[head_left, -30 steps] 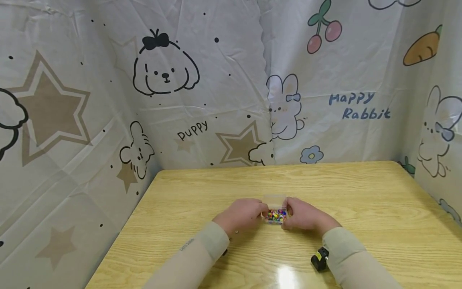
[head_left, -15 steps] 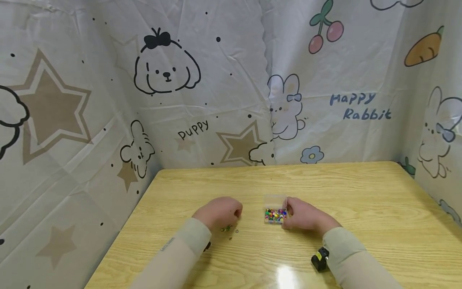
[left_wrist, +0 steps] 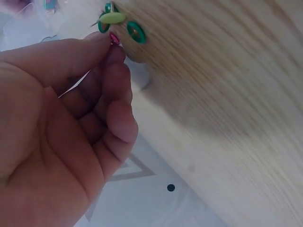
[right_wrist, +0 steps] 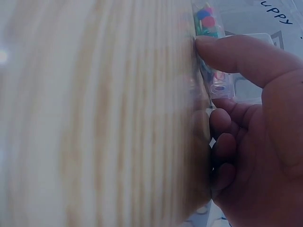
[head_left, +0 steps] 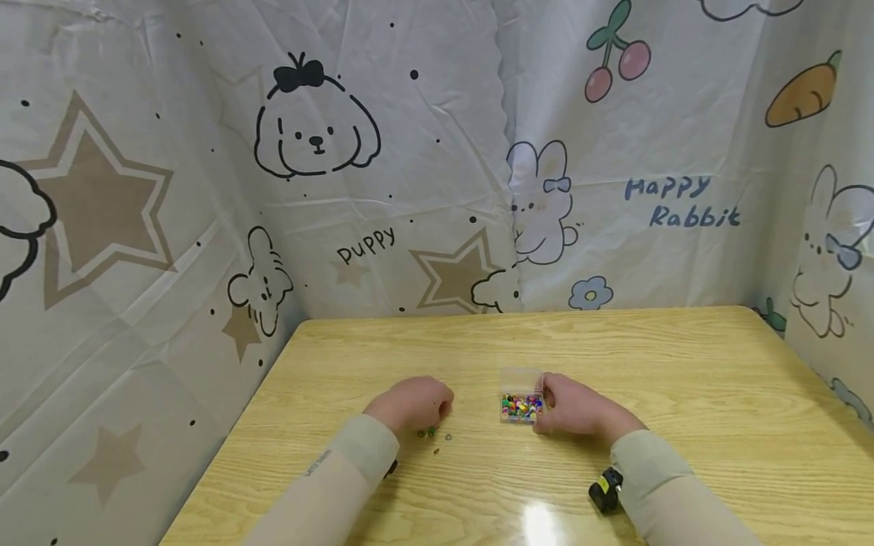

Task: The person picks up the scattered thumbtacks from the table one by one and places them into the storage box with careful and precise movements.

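In the head view my left hand (head_left: 414, 402) is over the left-middle of the table, beside a few loose thumbtacks (head_left: 429, 433). Its thumb and index fingertip pinch a pink thumbtack (left_wrist: 114, 39), mostly hidden by the fingers in the left wrist view. Just beyond those fingertips lie a green thumbtack (left_wrist: 136, 32) and a yellow-green one (left_wrist: 112, 18) with its metal pin showing. My right hand (head_left: 576, 403) grips the right side of a small clear plastic box (head_left: 519, 421), thumb at the front. Many-coloured thumbtacks (head_left: 523, 406) fill the box, and its lid (head_left: 521, 379) is raised at the back.
Two more small pieces, a pale one (head_left: 448, 437) and an orange-brown one (head_left: 436, 452), lie near the left hand. The wooden table (head_left: 655, 356) meets a printed cloth (head_left: 437, 152) behind. A black wrist camera (head_left: 605, 490) sits under the right sleeve.
My left hand has left the box and moved left to the loose thumbtacks, shifting only slightly over the last half second. The right hand and the box have stayed in place.
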